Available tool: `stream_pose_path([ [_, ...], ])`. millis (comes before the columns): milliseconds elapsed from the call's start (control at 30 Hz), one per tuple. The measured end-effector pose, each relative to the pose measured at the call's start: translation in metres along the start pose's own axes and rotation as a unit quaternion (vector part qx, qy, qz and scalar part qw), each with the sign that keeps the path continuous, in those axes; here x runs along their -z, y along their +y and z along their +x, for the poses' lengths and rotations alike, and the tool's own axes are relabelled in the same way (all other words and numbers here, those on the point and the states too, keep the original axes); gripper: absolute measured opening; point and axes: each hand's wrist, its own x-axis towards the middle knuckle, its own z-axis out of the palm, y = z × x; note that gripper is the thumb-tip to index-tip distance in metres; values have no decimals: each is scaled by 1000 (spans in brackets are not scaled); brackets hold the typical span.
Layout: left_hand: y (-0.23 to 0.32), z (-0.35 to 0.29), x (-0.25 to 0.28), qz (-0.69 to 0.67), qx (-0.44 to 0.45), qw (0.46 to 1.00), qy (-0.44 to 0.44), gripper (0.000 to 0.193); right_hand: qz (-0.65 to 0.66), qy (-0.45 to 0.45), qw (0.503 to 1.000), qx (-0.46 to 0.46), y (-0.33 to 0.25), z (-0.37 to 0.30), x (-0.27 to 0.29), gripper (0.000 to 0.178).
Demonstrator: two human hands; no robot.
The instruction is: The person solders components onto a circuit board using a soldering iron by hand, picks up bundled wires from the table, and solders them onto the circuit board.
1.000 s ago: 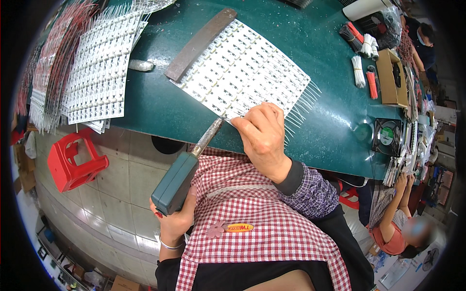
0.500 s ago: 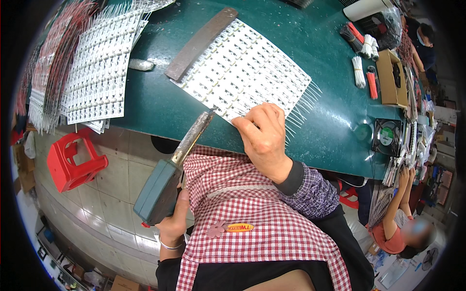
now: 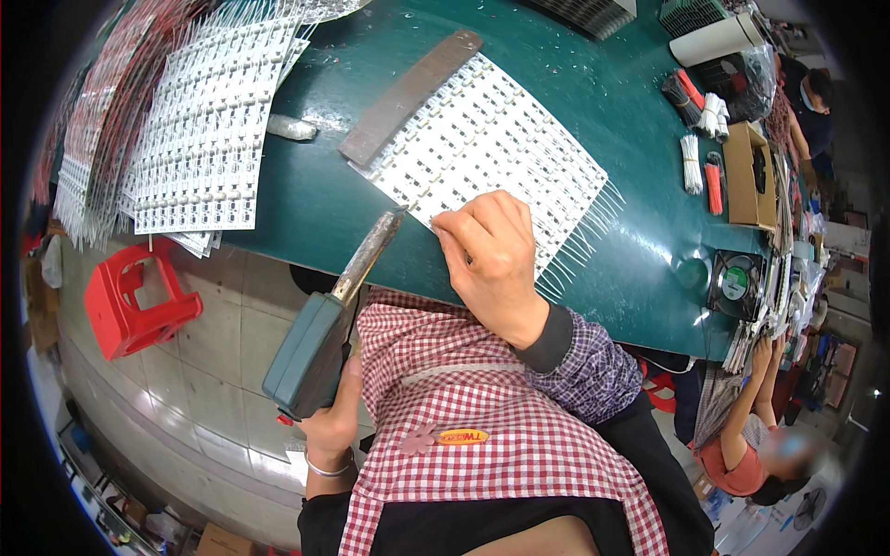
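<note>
My left hand (image 3: 336, 417) is wrapped round the handle of a soldering gun (image 3: 311, 352) with a teal body and a long, worn metal barrel. Its tip points up at the near left edge of a white circuit board panel (image 3: 464, 139); whether they touch I cannot tell. Rows of small parts cover the panel, and thin white wires (image 3: 579, 250) stick out along its right side. A brown flat bar (image 3: 413, 97) lies over its upper left edge. Thumb and forefinger of my right hand (image 3: 491, 259) are pinched together at the near edge, close to the tip; anything between them is too small to name.
Stacked panels (image 3: 209, 130) with white and red wires fill the table's left end, near a whitish stick (image 3: 292, 127). Wire bundles (image 3: 691, 165), a cardboard box (image 3: 749, 176) and a fan (image 3: 737, 281) stand rightward. A red stool (image 3: 139, 306) is on the floor; co-workers sit at right.
The view has shifted a little, so the table's things appear farther right. My right hand has slid left along the panel's near edge, closer to the soldering gun's tip. The gun has barely moved.
</note>
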Motion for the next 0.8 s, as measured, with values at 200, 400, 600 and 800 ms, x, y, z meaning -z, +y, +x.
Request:
stream_pose_path([
  [200, -6, 2, 2, 35, 36, 999, -15, 33, -9, -12, 1000, -2, 1, 0, -7, 18],
  [400, -2, 6, -4, 47, 31, 998, -21, 28, -21, -7, 1000, 5, 1, 3, -5, 18],
  [600, 4, 8, -8, 26, 92, 995, 16, 23, -31, -11, 999, 8, 2, 1, -8, 18],
  [800, -13, -1, -2, 73, -16, 997, 3, 27, -30, -6, 999, 12, 0, 1, -9, 18],
])
